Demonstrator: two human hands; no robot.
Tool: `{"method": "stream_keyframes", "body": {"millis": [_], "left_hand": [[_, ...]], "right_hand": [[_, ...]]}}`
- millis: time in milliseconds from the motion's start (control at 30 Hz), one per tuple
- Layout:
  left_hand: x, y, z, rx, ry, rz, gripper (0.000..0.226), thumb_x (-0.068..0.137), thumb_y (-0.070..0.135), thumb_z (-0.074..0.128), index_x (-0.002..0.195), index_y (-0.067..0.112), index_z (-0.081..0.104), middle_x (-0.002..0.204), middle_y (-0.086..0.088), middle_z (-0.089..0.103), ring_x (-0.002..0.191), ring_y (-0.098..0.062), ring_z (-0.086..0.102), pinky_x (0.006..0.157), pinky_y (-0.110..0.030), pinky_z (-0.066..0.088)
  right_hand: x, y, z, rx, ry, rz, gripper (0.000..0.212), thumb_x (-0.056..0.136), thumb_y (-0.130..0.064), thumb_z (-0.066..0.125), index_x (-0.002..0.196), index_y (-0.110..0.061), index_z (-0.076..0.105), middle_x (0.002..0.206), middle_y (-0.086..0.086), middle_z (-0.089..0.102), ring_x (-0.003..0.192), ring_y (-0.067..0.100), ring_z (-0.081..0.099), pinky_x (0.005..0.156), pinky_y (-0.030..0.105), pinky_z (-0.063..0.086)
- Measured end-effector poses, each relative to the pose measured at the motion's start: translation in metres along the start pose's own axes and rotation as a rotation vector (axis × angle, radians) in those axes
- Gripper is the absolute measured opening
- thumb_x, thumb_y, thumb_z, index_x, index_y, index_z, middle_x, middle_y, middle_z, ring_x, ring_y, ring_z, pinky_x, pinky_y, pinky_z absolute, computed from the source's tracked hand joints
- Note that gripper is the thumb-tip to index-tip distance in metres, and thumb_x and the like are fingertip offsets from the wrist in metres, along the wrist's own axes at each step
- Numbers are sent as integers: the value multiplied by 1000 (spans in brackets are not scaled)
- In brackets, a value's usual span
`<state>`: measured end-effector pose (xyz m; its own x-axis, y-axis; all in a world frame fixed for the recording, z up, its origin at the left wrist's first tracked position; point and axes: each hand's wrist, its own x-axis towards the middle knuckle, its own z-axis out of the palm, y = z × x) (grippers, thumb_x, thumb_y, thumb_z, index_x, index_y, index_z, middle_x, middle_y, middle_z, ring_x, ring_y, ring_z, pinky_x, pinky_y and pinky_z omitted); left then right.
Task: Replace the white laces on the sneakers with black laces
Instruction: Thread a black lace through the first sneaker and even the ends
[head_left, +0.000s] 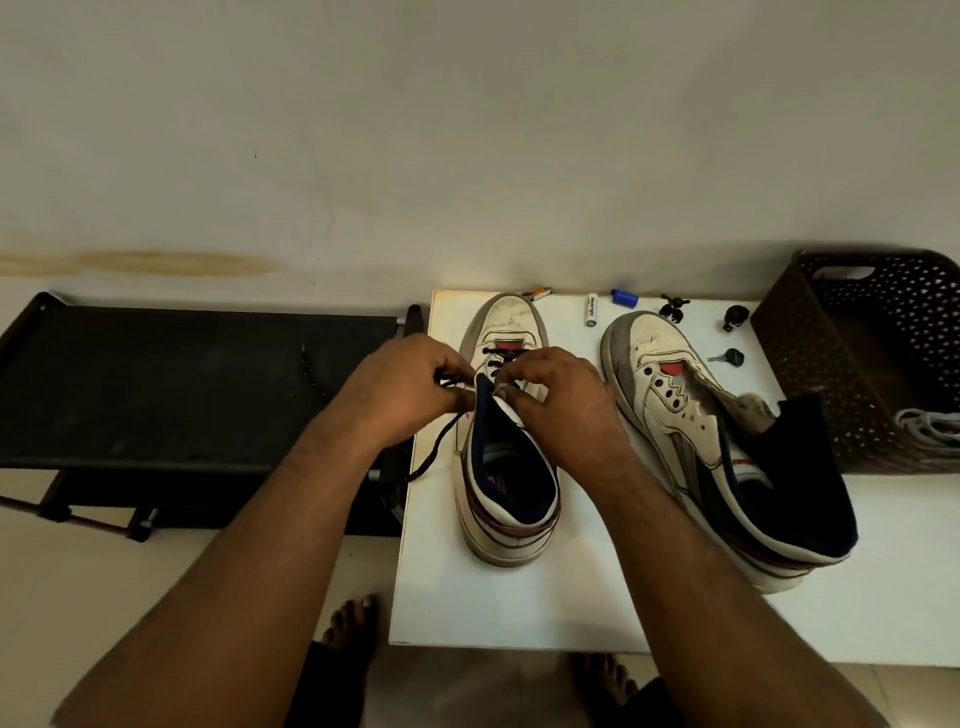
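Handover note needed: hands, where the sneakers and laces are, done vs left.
Left hand pinches the black lace; its free end trails off the white table.
Right hand pinches at the left sneaker by its tongue and eyelets.
Done: black lace through the lowest eyelets.
Left: its upper eyelets, then the right sneaker, which has no lace.
White laces lie in the brown basket.

Probably a home: bare feet (349, 621) on tiled floor, a brown plastic basket (852, 364), a key (727, 357).
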<state>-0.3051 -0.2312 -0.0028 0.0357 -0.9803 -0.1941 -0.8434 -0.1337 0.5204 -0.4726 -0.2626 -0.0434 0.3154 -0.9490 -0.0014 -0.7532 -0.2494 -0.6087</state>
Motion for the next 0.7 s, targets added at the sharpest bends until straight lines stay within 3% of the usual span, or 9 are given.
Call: {"method": "stream_keyframes", "body": {"millis": [67, 200, 267, 333, 467, 567, 667, 700], "left_hand": [[-1, -1, 0, -10, 14, 13, 16, 85, 29, 72, 100, 26, 76, 101, 5, 70, 93, -11, 63, 82, -25, 47], [1, 6, 9, -422, 206, -41, 7, 89, 19, 67, 84, 19, 72, 105, 8, 59, 95, -4, 54, 81, -21, 42], [0, 18, 18, -713, 190, -184, 12, 92, 18, 63, 82, 16, 69, 91, 8, 63, 75, -4, 55, 63, -15, 42], [0, 24, 22, -912, 188, -374, 15, 91, 19, 62, 79, 12, 67, 79, 1, 63, 51, -6, 44, 41, -15, 32], [5, 23, 23, -1262, 127, -626, 25, 87, 14, 58, 62, 14, 55, 82, -7, 65, 37, -4, 30, 35, -15, 21], [5, 23, 26, -1194, 155, -582, 26, 85, 12, 57, 59, 12, 52, 68, -3, 61, 41, -7, 31, 36, -17, 23], [0, 21, 19, -697, 324, -330, 22, 81, 12, 63, 63, 1, 57, 55, -4, 54, 41, -10, 35, 42, -22, 29], [-3, 19, 14, -605, 308, -288, 21, 82, 14, 64, 67, 0, 60, 57, -7, 58, 39, -10, 37, 42, -22, 31]], "right_hand": [[0, -1, -1, 7, -2, -3, 22, 86, -40, 64, 107, -33, 70, 120, -9, 62, 115, 16, 53, 97, 45, 44], [-1, -4, -9, 59, -67, 18, 24, 89, -33, 64, 111, -27, 70, 116, -5, 67, 108, 14, 60, 93, 33, 49], [-1, -5, -13, 73, -56, 35, 27, 86, -33, 68, 112, -27, 70, 111, -6, 70, 101, 13, 64, 89, 31, 52], [-3, -5, -16, 95, -36, 41, 28, 84, -33, 71, 111, -25, 69, 109, -5, 70, 97, 13, 65, 87, 33, 54], [-5, -6, -20, 77, -43, 50, 18, 88, -29, 65, 103, -22, 73, 94, -2, 72, 85, 13, 65, 77, 26, 52], [-5, -8, -20, 27, -56, 45, 19, 91, -28, 60, 101, -19, 74, 90, 1, 71, 79, 13, 63, 70, 22, 47], [-6, -7, -19, 82, -30, 64, 18, 91, -24, 61, 100, -16, 74, 92, 2, 72, 82, 15, 64, 78, 28, 53], [-6, -6, -18, 121, -18, 75, 17, 90, -23, 62, 100, -16, 75, 93, 2, 72, 82, 15, 65, 80, 31, 54]]}}
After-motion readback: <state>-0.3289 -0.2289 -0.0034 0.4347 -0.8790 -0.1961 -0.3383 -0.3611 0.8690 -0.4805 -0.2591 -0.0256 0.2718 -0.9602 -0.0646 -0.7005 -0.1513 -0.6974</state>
